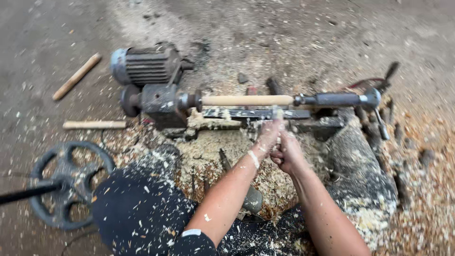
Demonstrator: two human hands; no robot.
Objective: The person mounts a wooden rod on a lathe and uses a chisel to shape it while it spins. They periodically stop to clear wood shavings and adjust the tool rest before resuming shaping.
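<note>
A pale round wooden rod (246,100) is mounted level in a small floor lathe, between the headstock (159,98) on the left and the tailstock (339,99) on the right. My left hand (268,136) and my right hand (286,152) are clasped close together just in front of the rod. Both are wrapped around a turning tool (277,114), whose tip lies on the tool rest (256,114) under the rod's right half. The tool's handle is hidden inside my hands.
A grey ribbed electric motor (142,64) stands behind the headstock. Wood shavings (213,151) cover the ground and my dark-trousered leg (142,208). Two wooden sticks (76,77) (95,124) lie at the left. A black spoked wheel (68,182) lies at the lower left.
</note>
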